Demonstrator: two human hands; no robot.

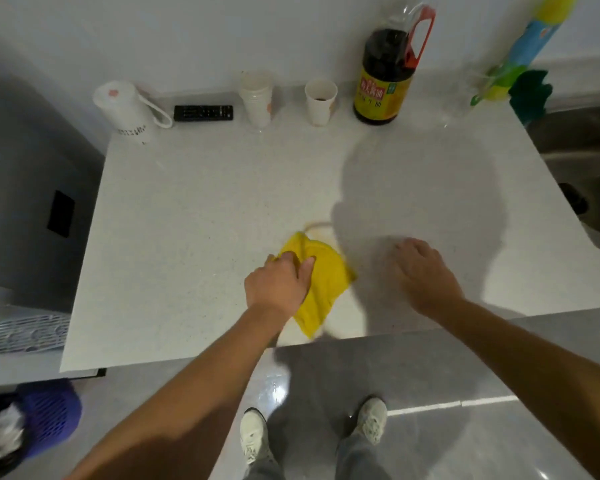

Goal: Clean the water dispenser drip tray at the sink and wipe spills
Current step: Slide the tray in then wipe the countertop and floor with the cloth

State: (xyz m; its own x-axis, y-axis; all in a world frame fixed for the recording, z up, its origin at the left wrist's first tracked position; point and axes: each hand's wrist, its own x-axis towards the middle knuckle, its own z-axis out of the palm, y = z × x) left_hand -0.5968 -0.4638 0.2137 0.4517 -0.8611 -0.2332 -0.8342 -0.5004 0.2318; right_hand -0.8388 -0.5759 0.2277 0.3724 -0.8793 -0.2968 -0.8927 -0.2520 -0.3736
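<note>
A yellow cloth (326, 282) lies crumpled on the white countertop (194, 216) near its front edge. My left hand (279, 282) presses down on the cloth's left part, fingers gripping it. A faint brownish ring-shaped spill (317, 226) shows just beyond the cloth. My right hand (421, 271) rests on the counter to the right of the cloth, fingers loosely curled, holding nothing. The white slotted drip tray (21, 332) sits on the water dispenser at the far left. The steel sink (582, 161) is at the right edge.
Along the back wall stand a white lidded cup (125, 112), a black remote (203, 113), stacked paper cups (257, 98), a paper cup with dark liquid (321, 100) and a soy sauce bottle (385, 74). A green cloth (530, 95) hangs by the sink. A purple bin (45, 417) stands below left.
</note>
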